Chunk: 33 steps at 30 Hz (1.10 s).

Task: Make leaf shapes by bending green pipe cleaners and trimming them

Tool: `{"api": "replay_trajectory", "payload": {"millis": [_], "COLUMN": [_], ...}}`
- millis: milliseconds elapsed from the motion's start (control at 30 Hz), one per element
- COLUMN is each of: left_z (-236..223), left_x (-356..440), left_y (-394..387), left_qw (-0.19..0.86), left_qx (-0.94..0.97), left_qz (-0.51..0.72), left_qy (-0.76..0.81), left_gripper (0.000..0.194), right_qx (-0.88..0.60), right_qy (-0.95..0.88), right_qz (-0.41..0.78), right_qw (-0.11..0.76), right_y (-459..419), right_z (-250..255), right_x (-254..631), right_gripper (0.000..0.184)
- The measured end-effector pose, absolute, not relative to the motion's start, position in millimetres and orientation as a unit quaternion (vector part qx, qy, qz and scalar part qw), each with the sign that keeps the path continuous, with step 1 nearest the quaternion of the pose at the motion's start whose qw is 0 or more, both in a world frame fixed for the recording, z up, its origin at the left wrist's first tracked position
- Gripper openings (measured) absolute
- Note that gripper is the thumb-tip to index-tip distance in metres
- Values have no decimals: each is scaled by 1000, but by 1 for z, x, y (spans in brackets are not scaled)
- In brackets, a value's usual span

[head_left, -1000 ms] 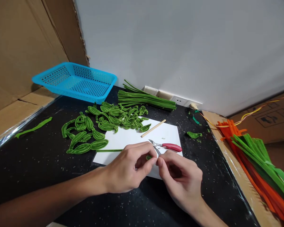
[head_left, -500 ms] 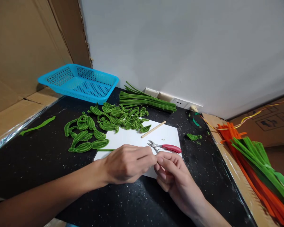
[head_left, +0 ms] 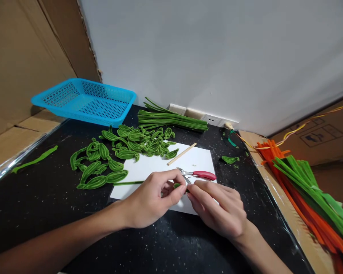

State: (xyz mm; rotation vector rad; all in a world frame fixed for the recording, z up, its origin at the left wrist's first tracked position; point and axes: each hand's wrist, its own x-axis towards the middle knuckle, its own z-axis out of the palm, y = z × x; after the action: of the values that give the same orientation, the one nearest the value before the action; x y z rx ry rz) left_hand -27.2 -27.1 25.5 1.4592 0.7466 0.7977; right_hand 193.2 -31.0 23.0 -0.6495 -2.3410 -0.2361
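Over the white paper sheet [head_left: 160, 165], my left hand [head_left: 153, 199] and my right hand [head_left: 220, 211] meet fingertip to fingertip. Both pinch one green pipe cleaner [head_left: 128, 183], whose straight tail runs left from under my left hand while a bent bit shows between the fingertips. Red-handled cutters [head_left: 198, 174] lie on the paper just beyond my right fingers. A thin wooden stick [head_left: 182, 153] rests further back on the sheet.
Several folded green pipe-cleaner leaves [head_left: 122, 150] are heaped left of the paper on the black counter [head_left: 45, 198]. A bundle of straight green stems [head_left: 171, 120] lies by the wall, a blue basket [head_left: 84, 102] at back left, orange and green stems [head_left: 308, 190] on the right.
My right hand has turned palm-down and slid a little right, its fingers now laid flatter. My left fingers have lifted slightly, showing the bent green end between both hands.
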Motion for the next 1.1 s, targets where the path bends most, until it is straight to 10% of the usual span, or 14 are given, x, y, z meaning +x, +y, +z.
{"api": "replay_trajectory", "payload": {"millis": [400,900,1100], "left_z": [25,14,12], "left_x": [-29,-35,-29], "left_y": [-27,-20,-27], "left_qw": [685,-26,172], "left_qx": [588,900,841], "left_qz": [331,403,439], "left_qy": [277,166,265], "left_gripper": [22,29,16], "right_qx": [-341,-475,-470], "right_qy": [-848,-505,-615], "right_qz": [80,573,446], "right_qw": [397,438,449], "right_y": [-43,-58,-51], "right_z": [21,27,28], "right_x": [176,148,161], "right_gripper": [13,38,27]}}
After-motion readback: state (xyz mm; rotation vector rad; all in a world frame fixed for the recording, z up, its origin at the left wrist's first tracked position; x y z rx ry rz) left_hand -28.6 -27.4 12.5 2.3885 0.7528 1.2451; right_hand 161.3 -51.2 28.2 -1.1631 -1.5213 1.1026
